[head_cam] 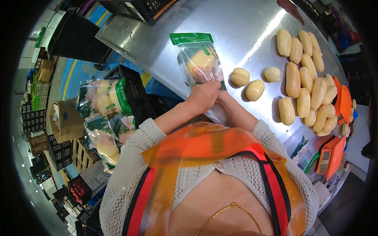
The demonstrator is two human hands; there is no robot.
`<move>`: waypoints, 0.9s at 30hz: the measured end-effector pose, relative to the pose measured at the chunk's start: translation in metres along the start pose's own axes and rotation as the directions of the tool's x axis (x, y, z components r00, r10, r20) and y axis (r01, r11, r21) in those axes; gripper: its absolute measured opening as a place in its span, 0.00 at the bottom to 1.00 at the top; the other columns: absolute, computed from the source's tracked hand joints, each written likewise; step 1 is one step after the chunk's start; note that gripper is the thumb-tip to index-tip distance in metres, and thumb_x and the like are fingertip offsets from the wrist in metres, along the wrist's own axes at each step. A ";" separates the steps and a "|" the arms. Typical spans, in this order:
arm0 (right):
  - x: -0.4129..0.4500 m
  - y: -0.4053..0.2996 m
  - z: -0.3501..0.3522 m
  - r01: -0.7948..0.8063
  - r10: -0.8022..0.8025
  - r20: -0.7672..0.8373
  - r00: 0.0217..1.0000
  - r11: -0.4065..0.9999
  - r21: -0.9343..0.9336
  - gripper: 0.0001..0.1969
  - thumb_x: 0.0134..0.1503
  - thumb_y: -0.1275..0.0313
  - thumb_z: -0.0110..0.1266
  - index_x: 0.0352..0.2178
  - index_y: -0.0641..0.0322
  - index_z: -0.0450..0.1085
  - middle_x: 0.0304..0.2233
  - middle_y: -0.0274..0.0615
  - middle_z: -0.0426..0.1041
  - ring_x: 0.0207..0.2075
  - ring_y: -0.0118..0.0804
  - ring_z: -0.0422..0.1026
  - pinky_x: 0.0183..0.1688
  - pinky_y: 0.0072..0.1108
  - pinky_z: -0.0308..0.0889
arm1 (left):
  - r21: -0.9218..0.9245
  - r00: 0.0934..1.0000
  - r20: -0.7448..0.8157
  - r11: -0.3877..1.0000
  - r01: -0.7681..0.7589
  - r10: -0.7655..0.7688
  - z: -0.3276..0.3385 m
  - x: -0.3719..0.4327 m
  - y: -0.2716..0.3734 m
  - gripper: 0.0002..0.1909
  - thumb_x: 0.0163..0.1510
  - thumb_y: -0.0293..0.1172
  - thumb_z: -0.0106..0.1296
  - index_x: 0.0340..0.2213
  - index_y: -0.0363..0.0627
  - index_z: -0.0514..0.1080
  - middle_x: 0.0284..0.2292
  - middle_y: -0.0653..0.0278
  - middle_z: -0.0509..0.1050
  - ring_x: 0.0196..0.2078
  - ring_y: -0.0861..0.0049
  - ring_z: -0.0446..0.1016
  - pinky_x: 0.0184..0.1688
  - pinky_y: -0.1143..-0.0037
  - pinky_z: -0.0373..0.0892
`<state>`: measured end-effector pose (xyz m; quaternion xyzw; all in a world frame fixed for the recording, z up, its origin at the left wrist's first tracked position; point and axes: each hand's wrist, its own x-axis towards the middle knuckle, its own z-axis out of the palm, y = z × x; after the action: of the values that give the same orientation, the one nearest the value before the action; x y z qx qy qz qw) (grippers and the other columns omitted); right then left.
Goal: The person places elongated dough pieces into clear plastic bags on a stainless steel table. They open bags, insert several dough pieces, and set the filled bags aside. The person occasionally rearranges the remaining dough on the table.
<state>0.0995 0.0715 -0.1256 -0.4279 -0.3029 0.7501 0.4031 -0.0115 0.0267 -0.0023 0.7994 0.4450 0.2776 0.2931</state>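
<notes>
A clear plastic pouch (203, 63) with a green zip-top band lies over the steel table, its top end pointing away from me. Pale peeled lotus root segments show inside. My left hand (205, 93) is closed on the pouch's near end. My right hand (222, 93) is against that same end, tucked partly under the left; its fingers are mostly hidden. Just right of the pouch lie three short loose segments: one lotus root piece (240, 77), a second piece (255, 90) and a smaller piece (272, 74).
A pile of longer lotus root segments (307, 76) covers the steel table's (251, 38) right side. Beyond them are orange scales (330, 157) and a flat printed pouch (304, 155). Filled pouches (103, 100) stand in a black crate (133, 88) at left. Another black crate (135, 10) sits at the far edge.
</notes>
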 end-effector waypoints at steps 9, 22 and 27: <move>0.046 -0.010 -0.003 0.193 -0.192 0.026 0.981 0.967 -0.164 0.12 0.61 0.70 0.50 0.45 0.60 0.70 0.39 0.43 0.75 0.38 0.37 0.74 0.38 0.28 0.71 | 0.061 0.991 -0.111 0.994 0.087 -0.080 -0.007 0.000 0.001 0.11 0.52 0.27 0.52 0.39 0.42 0.68 0.36 0.51 0.73 0.38 0.49 0.74 0.38 0.61 0.71; 0.057 -0.008 0.000 0.257 -0.251 0.056 0.966 0.938 -0.233 0.11 0.59 0.70 0.51 0.42 0.61 0.70 0.38 0.45 0.75 0.38 0.41 0.74 0.38 0.30 0.71 | 0.409 0.972 -0.222 0.897 0.167 -0.080 -0.005 0.006 -0.016 0.22 0.47 0.25 0.52 0.47 0.45 0.68 0.34 0.56 0.70 0.36 0.55 0.74 0.35 0.62 0.72; 0.058 -0.015 -0.009 0.247 -0.234 0.077 0.969 0.934 -0.260 0.11 0.58 0.70 0.51 0.41 0.61 0.71 0.37 0.46 0.75 0.38 0.42 0.74 0.39 0.31 0.70 | 0.337 0.966 -0.258 0.939 0.065 0.025 -0.005 0.020 -0.019 0.15 0.48 0.24 0.50 0.40 0.48 0.73 0.32 0.59 0.72 0.32 0.57 0.74 0.33 0.62 0.72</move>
<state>0.0946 0.1305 -0.1405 -0.4210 -0.4605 0.6569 0.4234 -0.0164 0.0533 -0.0090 0.7906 0.5291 0.2944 0.0919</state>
